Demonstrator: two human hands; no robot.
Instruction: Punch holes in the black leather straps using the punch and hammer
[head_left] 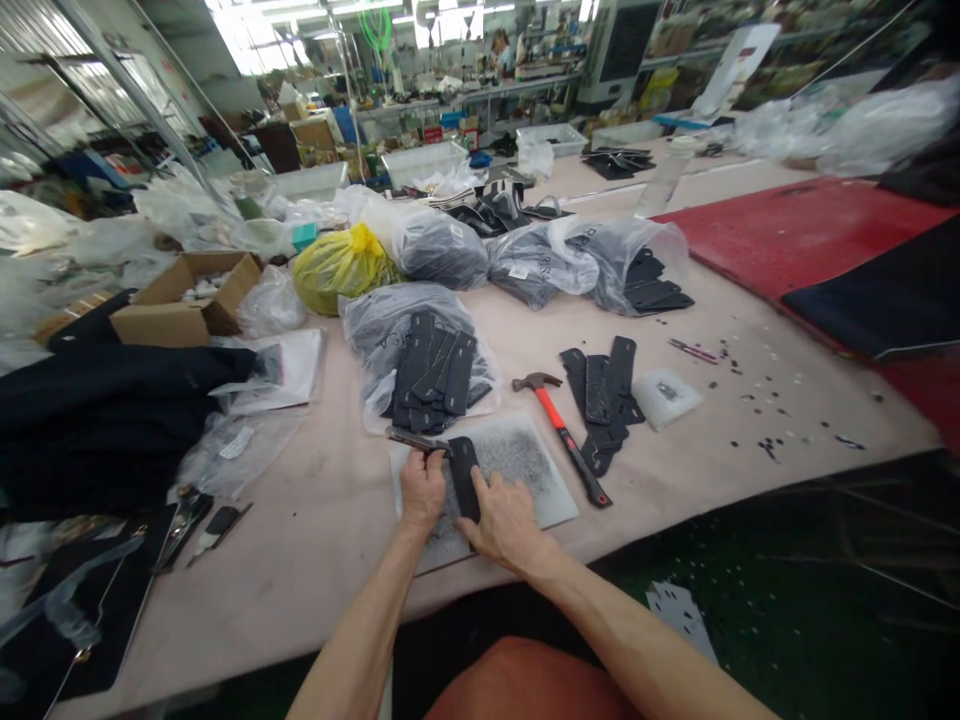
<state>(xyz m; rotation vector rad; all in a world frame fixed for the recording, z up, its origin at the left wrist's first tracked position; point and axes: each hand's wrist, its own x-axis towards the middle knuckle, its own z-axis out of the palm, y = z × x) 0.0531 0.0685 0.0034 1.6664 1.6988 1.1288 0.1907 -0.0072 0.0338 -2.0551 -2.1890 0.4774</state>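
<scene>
My left hand (423,490) is closed around a slim metal punch-like tool (417,440), which lies nearly level with one end at the upper edge of a dark strip (463,470). The strip, with a small slot near its top, rests on a worn white board (551,490). My right hand (506,518) holds the strip at its right side and lower end, index finger and thumb against it. Just right of the board lies a claw hammer (566,435) with a red and black handle. Beyond the board, a pile of similar strips (435,370) sits on a plastic bag.
More dark strips (604,400) lie right of the hammer, beside a small clear bag (666,398). Pink-handled snippers (694,350) and scattered dark scraps are farther right. Filled bags (442,250) line the back. A cardboard box (187,300) and dark fabric (105,430) occupy the left.
</scene>
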